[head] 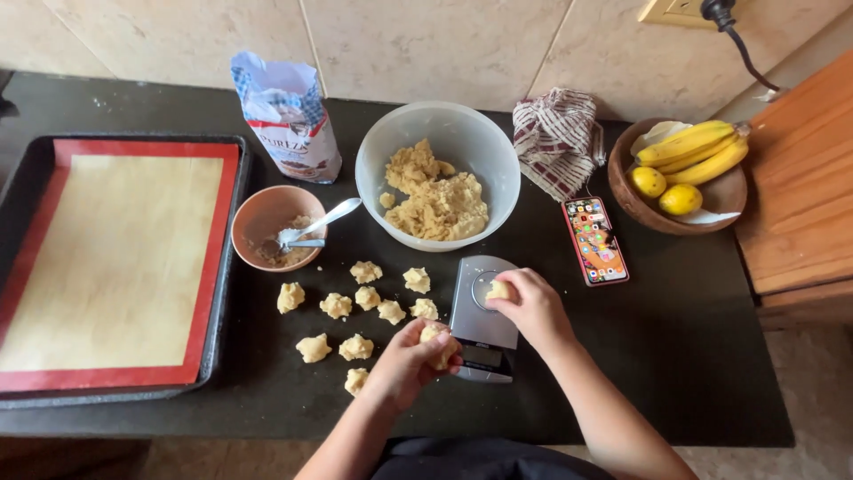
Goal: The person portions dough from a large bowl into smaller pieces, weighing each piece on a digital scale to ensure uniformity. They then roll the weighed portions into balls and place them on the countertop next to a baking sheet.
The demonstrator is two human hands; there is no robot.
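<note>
My left hand (404, 364) is closed around a lump of pale dough (437, 342), just left of a small grey kitchen scale (480, 322). My right hand (531, 307) pinches a smaller dough piece (498, 290) over the scale's round platform. Several rough dough portions (366, 299) lie in loose rows on the dark counter left of the scale. Behind them a translucent mixing bowl (498, 160) holds the remaining dough (435, 197).
A dark baking tray with a red-edged liner (115, 258) fills the left side. A small brown bowl with a spoon (258, 218), a flour bag (289, 120), a striped cloth (558, 138), a phone (594, 240) and a wooden fruit bowl with bananas (724, 191) stand around.
</note>
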